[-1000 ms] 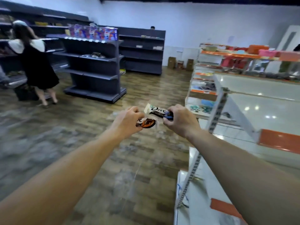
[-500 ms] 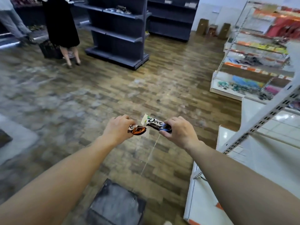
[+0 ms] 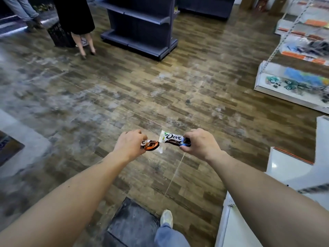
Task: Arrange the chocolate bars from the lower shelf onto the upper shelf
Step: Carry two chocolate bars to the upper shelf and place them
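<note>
Both arms are stretched out over the wooden floor. My left hand is closed around a chocolate bar with an orange-and-brown wrapper end that pokes out to the right. My right hand grips the blue end of a white and brown Dove chocolate bar, whose free end points left. The two bars nearly meet end to end between my hands. White shelving stands at my right, with its lower boards partly in view.
A dark mat lies on the floor by my foot. A dark gondola shelf stands ahead. A person in black stands at the far left beside a black basket. More white shelves with goods are at the far right.
The view has tipped down from the room to the floor. Both hands keep hold of their bars and stay close together. The white shelves have slid off to the right.
</note>
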A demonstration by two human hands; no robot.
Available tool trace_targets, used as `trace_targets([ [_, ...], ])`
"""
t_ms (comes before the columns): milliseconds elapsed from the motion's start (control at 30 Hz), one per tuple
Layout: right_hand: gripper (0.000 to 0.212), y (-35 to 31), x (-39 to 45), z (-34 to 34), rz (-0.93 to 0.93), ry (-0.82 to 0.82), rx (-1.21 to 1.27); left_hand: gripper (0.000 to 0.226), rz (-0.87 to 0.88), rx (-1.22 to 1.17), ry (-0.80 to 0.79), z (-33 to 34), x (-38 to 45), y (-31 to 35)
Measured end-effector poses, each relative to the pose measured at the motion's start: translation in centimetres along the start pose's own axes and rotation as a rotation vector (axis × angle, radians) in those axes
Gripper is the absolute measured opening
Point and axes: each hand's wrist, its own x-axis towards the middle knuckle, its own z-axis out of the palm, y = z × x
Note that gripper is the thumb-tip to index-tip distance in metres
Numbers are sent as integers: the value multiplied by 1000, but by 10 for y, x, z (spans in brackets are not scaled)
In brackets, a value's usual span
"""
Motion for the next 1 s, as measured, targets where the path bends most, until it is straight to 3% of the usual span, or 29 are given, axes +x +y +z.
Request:
trace_targets([
  [400, 35, 29, 195, -12, -19, 3, -17, 41, -84, -2, -19, -25, 159, -75],
  [1000, 26, 33, 548, -37, 128, 46, -59, 39, 37, -6, 24, -92, 495, -267],
])
